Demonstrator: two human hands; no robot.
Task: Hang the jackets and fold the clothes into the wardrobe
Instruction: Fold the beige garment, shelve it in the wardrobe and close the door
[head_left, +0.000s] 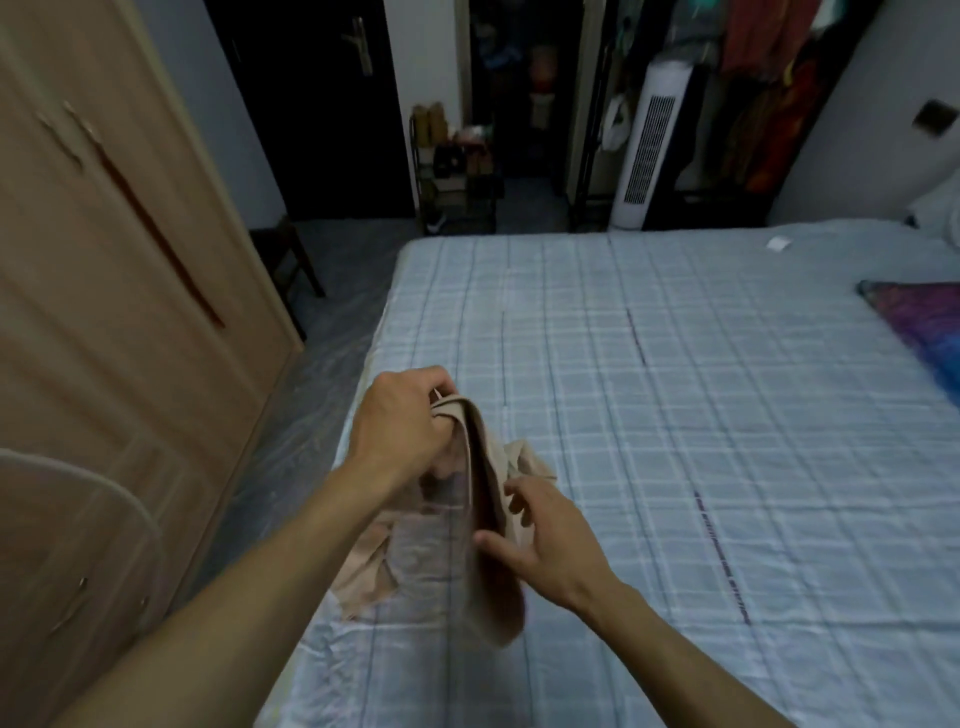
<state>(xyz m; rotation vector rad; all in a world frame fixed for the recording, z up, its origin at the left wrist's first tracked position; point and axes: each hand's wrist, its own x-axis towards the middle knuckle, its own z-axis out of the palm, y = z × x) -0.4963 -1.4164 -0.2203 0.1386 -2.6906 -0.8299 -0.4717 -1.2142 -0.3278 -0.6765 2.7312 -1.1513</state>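
- While my left hand (400, 421) is clenched round the top of a beige garment (488, 499), lifting its folded edge off the bed, the rest of the cloth hangs down and trails onto the sheet near the bed's left edge.
- My right hand (545, 540) is released: the fingers are loose and spread, with the thumb and fingertips touching the hanging fold lower down, not closed round it.
- One flap of the garment lies flat at the bed's left edge, just beside the strip of floor (322, 364), which looks covered in clear plastic sheeting.
- That strip runs between the bed and the closed wooden wardrobe (104, 260) on my left; a dark stool (291, 260) stands farther along it.
- To my right the bed (675, 415), in a pale blue checked sheet, lies open and flat for most of its width.
- A multicoloured cloth (924, 332) lies at the bed's right edge, well apart from my hands, and a small white scrap (777, 243) lies near the far edge.
- Beyond the foot of the bed stand a white tower fan (649, 150), a shoe rack (457, 176), a dark door (311, 104) and hanging clothes (769, 78).
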